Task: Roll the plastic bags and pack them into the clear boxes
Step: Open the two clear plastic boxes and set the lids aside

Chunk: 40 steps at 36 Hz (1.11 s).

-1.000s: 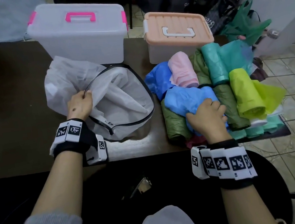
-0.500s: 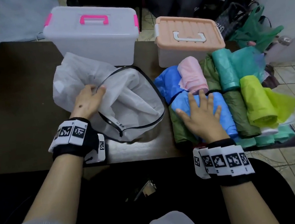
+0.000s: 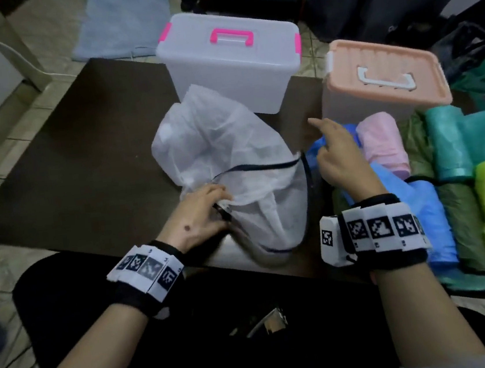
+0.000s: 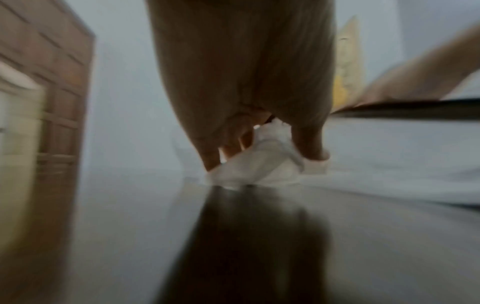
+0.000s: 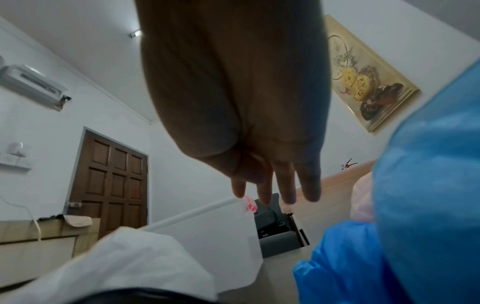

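We pinch the white mesh bag edge with our left hand. Our right hand floats above the rolled plastic bags, fingers spread. Two clear boxes stand behind, lids shut.

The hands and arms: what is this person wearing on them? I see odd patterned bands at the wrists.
Both hands, left hand and right hand, are bare, without gloves. Each wrist carries a black strap ringed with white tags printed with black-and-white square codes, plus a small white box on its side. The forearms are bare, with grey sleeves showing at the bottom edge.
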{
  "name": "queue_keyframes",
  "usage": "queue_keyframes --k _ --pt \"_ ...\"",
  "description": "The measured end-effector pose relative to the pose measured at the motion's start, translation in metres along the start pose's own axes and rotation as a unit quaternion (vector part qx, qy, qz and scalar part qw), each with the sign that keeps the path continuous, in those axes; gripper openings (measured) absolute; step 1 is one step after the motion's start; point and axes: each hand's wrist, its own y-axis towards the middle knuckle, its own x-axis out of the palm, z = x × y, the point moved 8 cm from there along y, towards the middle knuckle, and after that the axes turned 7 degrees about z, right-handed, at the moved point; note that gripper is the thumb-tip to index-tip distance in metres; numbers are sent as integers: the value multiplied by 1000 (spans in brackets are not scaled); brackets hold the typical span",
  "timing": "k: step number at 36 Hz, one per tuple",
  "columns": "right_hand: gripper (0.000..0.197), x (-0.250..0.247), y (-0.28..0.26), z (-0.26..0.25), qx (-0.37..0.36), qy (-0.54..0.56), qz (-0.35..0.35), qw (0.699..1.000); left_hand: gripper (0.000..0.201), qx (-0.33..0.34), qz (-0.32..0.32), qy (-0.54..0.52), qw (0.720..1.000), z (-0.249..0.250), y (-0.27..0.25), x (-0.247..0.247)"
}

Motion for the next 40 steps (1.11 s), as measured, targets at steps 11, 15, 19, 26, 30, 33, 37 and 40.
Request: queue_keyframes --k 11,15,19,26,30,33,37,40 --pt "123 62 -2 -9 -80 16 -174 981 21 -190 147 -303 922 -74 2 -72" --pt "73 72 0 -43 -82 220 -99 967 24 -229 161 -332 901 -82 4 -79" --pt "30 74 5 -53 -15 304 -19 953 29 -259 183 -292 902 -96 3 -87" --pt "22 96 26 -11 149 152 -31 977 44 -347 253 -68 901 -131 -11 -123" --pt "26 110 19 -5 176 78 -72 979 54 -368 226 -35 901 -130 -14 -116" --pt "36 108 17 -8 184 89 -62 977 58 -282 350 95 888 -82 -16 -141" --pt "35 111 15 -17 185 121 -83 972 56 -135 329 114 928 3 7 -123" --pt "36 115 15 -24 178 131 -106 970 77 -171 94 106 975 7 28 -61"
